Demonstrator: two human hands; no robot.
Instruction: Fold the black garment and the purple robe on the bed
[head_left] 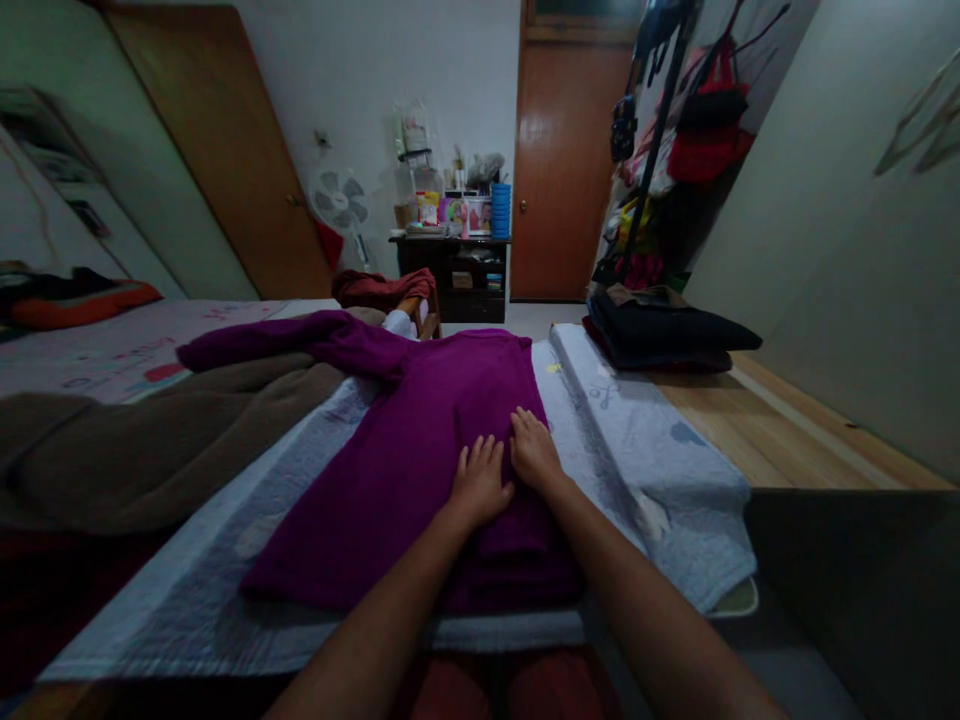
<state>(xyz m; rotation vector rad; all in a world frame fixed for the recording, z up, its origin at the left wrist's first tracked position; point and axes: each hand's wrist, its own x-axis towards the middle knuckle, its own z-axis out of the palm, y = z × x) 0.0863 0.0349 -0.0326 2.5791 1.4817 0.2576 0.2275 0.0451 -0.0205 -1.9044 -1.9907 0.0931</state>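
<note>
The purple long-sleeved fabric garment [390,470] lies spread on a pale grey patterned bed cover [592,400], its right part folded inward and its one visible sleeve stretching left across a thick brown cloth [135,450]. The left hand [480,482] and the right hand [534,447] rest palm-down on the folded part, fingers extended and grasping nothing. Beyond them, to the right, sits a stack of dark folded clothes [667,325].

Shows, in dim light, a pale back wall [465,80], wooden door [564,170] (closed, knob [523,207] at left) and low dark cabinet [420,258].
</note>
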